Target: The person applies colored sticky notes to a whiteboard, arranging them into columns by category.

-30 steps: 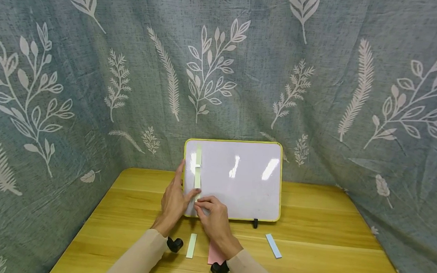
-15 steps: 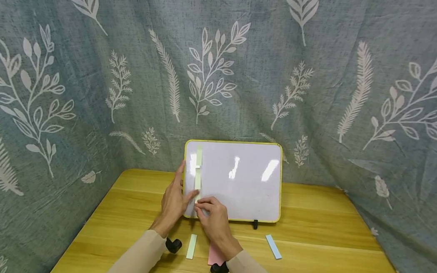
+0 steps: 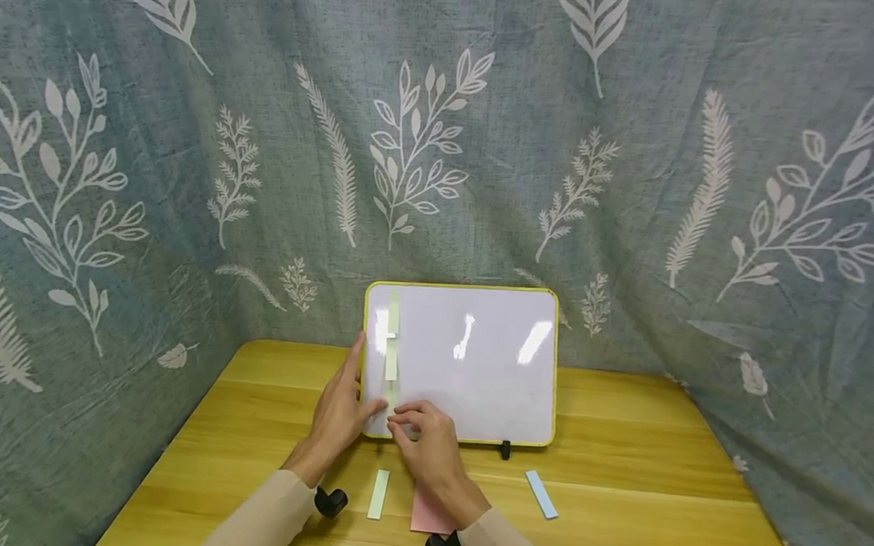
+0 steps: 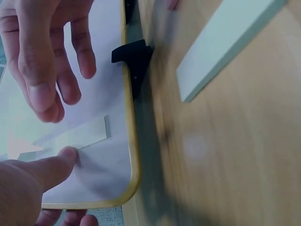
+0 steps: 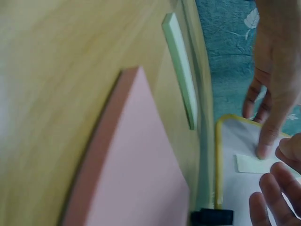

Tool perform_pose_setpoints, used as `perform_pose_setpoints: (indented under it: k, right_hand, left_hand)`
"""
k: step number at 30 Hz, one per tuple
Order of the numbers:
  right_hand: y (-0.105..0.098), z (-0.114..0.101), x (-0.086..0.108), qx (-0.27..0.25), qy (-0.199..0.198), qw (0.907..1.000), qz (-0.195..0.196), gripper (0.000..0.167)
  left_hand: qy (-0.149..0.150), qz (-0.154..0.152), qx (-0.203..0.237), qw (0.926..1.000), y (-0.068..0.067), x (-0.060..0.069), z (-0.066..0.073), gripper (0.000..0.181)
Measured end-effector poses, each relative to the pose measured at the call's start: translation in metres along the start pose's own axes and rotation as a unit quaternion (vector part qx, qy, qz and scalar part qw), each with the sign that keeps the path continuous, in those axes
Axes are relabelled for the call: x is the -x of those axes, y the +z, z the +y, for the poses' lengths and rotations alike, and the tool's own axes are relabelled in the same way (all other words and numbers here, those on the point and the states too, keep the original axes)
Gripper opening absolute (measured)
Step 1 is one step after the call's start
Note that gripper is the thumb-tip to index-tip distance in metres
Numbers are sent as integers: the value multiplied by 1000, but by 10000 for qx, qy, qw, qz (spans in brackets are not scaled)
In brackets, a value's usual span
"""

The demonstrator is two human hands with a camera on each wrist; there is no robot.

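A whiteboard (image 3: 469, 367) with a yellow rim stands on the table. Pale green sticky notes run down its left side: an upper one (image 3: 394, 312), a middle one (image 3: 391, 360) and a lowest one (image 4: 89, 134). My left hand (image 3: 340, 409) grips the board's left edge, fingers behind it and thumb on the lowest note. Close by, my right hand (image 3: 430, 444) hovers before the board's lower left part, fingers loosely bent. In the left wrist view its fingertips (image 4: 42, 96) stand apart from the note and hold nothing.
On the table lie a narrow pale green sticky-note pad (image 3: 378, 495), a pink pad (image 3: 430, 513) partly under my right forearm, and a blue pad (image 3: 541, 494) to the right. A black stand foot (image 3: 505, 450) props the board. A patterned curtain (image 3: 445, 140) hangs behind.
My left thumb has slid down the lowest note. The right fingertips have gone slightly lower and more of that note shows. The pads on the table have stayed put.
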State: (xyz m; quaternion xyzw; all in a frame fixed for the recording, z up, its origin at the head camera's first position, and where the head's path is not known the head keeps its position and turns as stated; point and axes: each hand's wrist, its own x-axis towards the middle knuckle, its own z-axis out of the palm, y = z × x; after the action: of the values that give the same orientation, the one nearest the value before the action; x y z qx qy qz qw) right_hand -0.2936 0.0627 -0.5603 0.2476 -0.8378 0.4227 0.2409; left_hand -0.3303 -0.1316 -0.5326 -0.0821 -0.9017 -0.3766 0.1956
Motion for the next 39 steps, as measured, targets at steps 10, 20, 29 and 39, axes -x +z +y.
perform_pose_setpoints:
  k: [10, 20, 29, 39]
  right_hand:
    - [-30, -8, 12, -71, 282, 9969, -729, 7]
    - [-39, -17, 30, 110, 16, 9902, -1393, 5]
    - [-38, -25, 42, 408, -56, 9752, -2175, 14]
    - [-36, -30, 47, 585, -369, 9726, -2220, 18]
  left_hand:
    - [-381, -669, -43, 9970, -17, 19, 1, 113]
    - [-499, -976, -453, 9929, -36, 49, -4, 53]
    - [-357, -1741, -509, 9828, -38, 76, -2, 23]
    - [-185, -2067, -322, 9777, -46, 87, 5, 22]
